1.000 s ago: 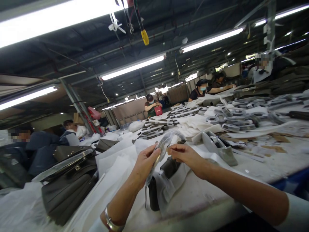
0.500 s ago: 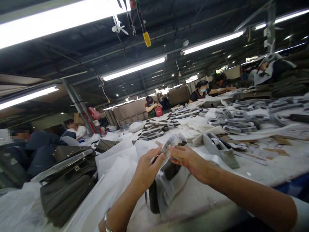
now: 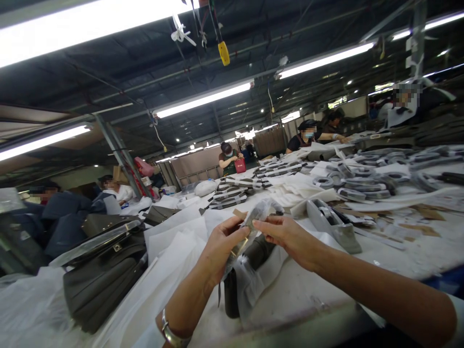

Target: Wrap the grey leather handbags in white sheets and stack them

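Both hands are raised over the near part of the table, gripping a curved bag handle [image 3: 266,208] wrapped in clear plastic. My left hand [image 3: 223,244] pinches its left end between thumb and fingers, and gold-coloured metal glints just below the fingertips. With thumb and fingers closed, my right hand [image 3: 290,237] grips the wrapped handle from the right side. Under the hands lies a dark olive bag [image 3: 231,295], partly covered by a translucent white wrapping sheet [image 3: 252,285]. My forearms and hands hide part of that bag.
At left stands another dark bag [image 3: 105,275] with a plastic-wrapped handle. White sheets [image 3: 174,261] lie beside it. A grey open box-like piece [image 3: 335,224] sits right of my hands. Wrapped handles [image 3: 362,186] are piled behind. Several co-workers are farther back, one holding a red bag [image 3: 239,166].
My left hand has shifted slightly along the wrapped handle, and gold-coloured metal now shows beneath its fingers. The view has moved slightly. A co-worker's arm at the back has moved.
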Tool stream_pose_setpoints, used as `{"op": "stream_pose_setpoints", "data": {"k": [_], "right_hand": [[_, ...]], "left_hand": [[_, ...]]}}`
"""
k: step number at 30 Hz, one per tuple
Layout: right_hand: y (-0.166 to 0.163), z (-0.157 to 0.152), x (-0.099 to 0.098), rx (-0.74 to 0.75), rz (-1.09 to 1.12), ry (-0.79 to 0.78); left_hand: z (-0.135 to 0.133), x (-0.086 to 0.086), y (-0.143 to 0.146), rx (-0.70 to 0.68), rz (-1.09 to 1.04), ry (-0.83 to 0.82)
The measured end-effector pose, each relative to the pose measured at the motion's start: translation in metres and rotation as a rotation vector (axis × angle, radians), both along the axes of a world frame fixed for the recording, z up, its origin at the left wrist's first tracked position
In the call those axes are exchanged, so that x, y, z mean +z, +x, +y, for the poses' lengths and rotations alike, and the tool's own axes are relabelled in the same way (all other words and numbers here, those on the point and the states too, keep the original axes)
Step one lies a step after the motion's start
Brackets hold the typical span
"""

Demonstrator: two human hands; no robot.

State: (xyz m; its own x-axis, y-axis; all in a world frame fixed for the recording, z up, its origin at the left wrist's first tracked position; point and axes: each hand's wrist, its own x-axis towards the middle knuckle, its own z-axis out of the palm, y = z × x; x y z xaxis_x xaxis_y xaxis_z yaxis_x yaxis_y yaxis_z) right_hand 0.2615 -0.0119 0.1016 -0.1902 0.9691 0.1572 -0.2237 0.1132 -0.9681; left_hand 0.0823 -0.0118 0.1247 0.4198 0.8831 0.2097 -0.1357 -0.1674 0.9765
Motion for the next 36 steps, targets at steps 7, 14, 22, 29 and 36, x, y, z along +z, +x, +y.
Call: {"op": "stream_pose_setpoints", "data": {"k": [7,14,22,29,36], "right_hand": [[0.014,0.003,-0.013,0.181,0.344,-0.078],[0.001,-0.002,-0.027,0.118,0.392,-0.012],[-0.014,-0.005,-0.024,0.057,0.403,-0.021],[-0.020,-0.001,-0.026,0.011,0.364,-0.020],[-0.028,-0.004,-0.026,-0.088,0.349,0.031]], "left_hand": [[0.001,-0.009,0.001,0.203,0.061,0.107],[0.000,-0.009,0.005,0.297,0.122,0.172],[-0.002,-0.013,0.003,0.318,0.206,0.353],[-0.001,-0.019,0.004,0.352,0.233,0.436],[-0.009,-0.017,0.013,0.485,0.302,0.605]]}}
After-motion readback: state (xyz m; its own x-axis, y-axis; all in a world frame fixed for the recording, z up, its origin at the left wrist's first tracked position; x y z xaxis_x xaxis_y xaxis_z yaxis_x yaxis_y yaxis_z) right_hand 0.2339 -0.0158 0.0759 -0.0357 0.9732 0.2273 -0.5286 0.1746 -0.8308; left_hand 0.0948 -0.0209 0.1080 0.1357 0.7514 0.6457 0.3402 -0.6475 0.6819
